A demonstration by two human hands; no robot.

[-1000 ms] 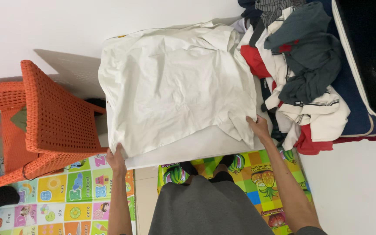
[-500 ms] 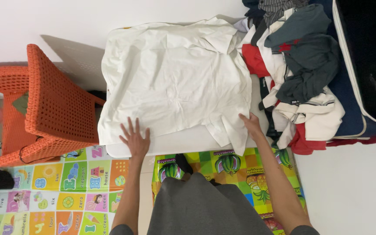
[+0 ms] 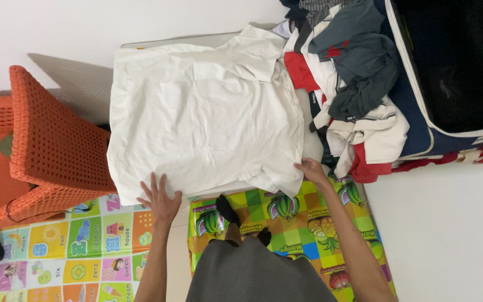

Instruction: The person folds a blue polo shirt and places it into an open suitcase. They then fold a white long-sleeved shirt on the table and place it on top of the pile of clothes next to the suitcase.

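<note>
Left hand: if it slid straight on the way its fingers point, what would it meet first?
The left hand lies flat at the near edge of the white shirt; going on, it would likely just cross more of that shirt.

We see a white shirt (image 3: 205, 117) spread flat on a white table (image 3: 314, 146). Our left hand (image 3: 159, 200) lies with open fingers on its near left corner, and our right hand (image 3: 311, 169) touches the near right corner. A pile of clothes (image 3: 353, 89) lies just beside the shirt, against a dark open suitcase (image 3: 454, 61). An orange chair (image 3: 40, 145) stands at the left, on a colourful play mat (image 3: 85, 246).
</note>
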